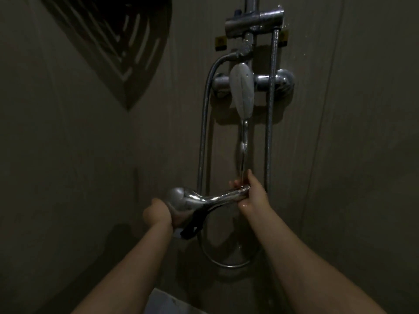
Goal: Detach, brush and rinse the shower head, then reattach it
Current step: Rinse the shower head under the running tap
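The chrome shower head point(192, 200) lies roughly level in front of the wall, below the mixer. My left hand point(158, 214) grips its round head end, together with a dark brush point(192, 227) that pokes out below. My right hand point(251, 196) holds the tip of its handle. A stream of water point(243, 146) falls from the white spout point(242, 89) onto the handle end by my right fingers. The metal hose point(204, 132) loops down the wall behind the shower head.
The chrome mixer valve point(281, 81) and the upright riser pipe point(272, 109) sit on the tiled wall, with the slider bracket point(254, 21) above. A dark corner shelf point(118, 41) hangs at upper left. A pale object point(163, 302) shows at the bottom edge.
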